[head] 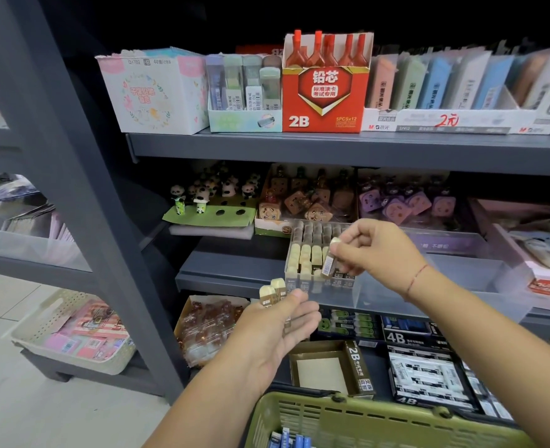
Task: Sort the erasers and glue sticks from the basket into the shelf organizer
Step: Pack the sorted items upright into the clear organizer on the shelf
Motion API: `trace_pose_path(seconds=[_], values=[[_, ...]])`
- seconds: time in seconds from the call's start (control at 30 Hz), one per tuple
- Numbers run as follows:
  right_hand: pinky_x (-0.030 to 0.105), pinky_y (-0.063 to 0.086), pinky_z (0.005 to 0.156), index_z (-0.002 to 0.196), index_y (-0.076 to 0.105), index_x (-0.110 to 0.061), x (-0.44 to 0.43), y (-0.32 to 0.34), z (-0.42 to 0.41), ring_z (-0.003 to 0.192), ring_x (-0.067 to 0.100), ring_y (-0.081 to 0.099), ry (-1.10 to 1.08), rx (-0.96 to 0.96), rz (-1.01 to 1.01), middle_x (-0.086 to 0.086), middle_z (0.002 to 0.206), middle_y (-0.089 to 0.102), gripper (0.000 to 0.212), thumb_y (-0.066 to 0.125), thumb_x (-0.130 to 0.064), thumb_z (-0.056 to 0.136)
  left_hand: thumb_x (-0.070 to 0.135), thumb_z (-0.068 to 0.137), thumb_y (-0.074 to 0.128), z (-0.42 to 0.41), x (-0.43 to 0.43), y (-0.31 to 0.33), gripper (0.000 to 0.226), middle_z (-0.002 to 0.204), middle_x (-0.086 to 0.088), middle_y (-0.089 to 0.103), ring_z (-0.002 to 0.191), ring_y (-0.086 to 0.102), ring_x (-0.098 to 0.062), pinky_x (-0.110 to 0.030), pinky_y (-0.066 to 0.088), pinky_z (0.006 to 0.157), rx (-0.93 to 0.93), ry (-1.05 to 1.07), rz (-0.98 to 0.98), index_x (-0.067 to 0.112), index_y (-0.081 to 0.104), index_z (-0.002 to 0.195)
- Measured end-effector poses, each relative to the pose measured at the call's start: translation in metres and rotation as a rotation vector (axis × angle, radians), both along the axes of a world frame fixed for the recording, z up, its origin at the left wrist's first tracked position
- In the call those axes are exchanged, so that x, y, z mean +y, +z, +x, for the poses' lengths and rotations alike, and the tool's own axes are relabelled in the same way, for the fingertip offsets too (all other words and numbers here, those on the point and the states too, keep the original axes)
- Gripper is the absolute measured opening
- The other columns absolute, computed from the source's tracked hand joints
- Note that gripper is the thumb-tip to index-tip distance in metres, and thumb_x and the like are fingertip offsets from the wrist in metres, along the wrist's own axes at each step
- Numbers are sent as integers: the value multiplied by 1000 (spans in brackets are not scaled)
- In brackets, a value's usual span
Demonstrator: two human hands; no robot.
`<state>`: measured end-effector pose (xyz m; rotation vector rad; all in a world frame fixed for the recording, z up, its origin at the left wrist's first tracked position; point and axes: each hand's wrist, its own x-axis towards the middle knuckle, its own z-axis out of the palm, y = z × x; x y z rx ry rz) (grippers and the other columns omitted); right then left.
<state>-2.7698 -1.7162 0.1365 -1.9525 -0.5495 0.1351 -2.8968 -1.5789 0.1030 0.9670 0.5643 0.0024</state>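
- Erasers (306, 253), cream with dark sleeves, stand upright in tight rows in the left compartment of the clear organizer (428, 286) on the middle shelf
- right hand (373, 250) hovers just above those rows; thumb and forefinger pinch one eraser (329, 263) near its cream end, the sleeved end hanging down over the compartment; the other fingers are curled in
- left hand (276, 324) sits lower and to the left, in front of the shelf edge, palm up and half open; its thumb presses a small bunch (273, 292) of the same erasers against the fingers, two cream tips sticking out above
- green basket (364, 418) lies at the bottom edge, between the forearms; blue tubes (294, 441) lie in it, possibly glue sticks, though only their ends show
- brown box (328, 367) marked 2B sits open on the lower shelf just above the basket, its pale floor showing
- cream basket (73, 331) low at the left holds pink packets
- red box (325, 88) marked 2B on the top shelf holds red-topped packs
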Motion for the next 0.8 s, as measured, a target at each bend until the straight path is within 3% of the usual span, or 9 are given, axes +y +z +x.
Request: trace_pose_path(seconds=[0.1, 0.3, 0.43, 0.53, 0.67, 0.8], values=[[35, 57, 61, 82, 61, -3, 7, -3, 1, 56, 21, 65, -38, -49, -41, 11, 62, 69, 17, 72, -17, 83, 10, 91, 62, 1, 0, 0, 23, 93, -20, 73, 88, 72, -27, -30, 60, 72, 6, 11, -7, -6, 65, 106], [25, 55, 54, 80, 55, -8, 19, -5, 5, 56, 17, 68, -115, -33, 7, 7, 59, 68, 14, 67, -12, 86, 10, 90, 62, 0, 0, 0, 23, 93, -20, 73, 88, 72, -27, -30, 60, 72, 7, 19, -10, -7, 65, 105], [37, 59, 63, 79, 54, -10, 22, -6, 7, 61, 18, 70, -134, -52, 2, 2, 57, 66, 14, 67, -13, 85, 10, 90, 63, 0, 1, 0, 24, 93, -20, 73, 88, 73, -26, -31, 60, 74, 10, 21, -11, -7, 65, 106], [41, 59, 67, 84, 54, -10, 21, -7, 6, 59, 15, 70, -140, -83, 2, 8, 61, 67, 13, 66, -14, 86, 10, 91, 62, 0, 1, 0, 23, 92, -20, 73, 86, 73, -25, -30, 60, 73, 12, 21, -14, -7, 65, 106], [32, 56, 67, 91, 59, -18, 15, -4, 3, 53, 7, 65, -121, -167, -72, 11, 64, 69, 5, 62, -16, 87, 11, 90, 62, 0, 2, 0, 23, 92, -18, 74, 85, 73, -24, -31, 60, 75, 17, 18, -9, -6, 65, 105], [22, 53, 52, 84, 65, -9, 9, 0, 0, 49, 9, 64, -102, -103, -42, 16, 62, 66, 5, 62, -10, 87, 12, 90, 62, 0, 1, 0, 23, 91, -18, 74, 84, 73, -25, -31, 60, 73, 25, 23, -5, -5, 66, 105]])
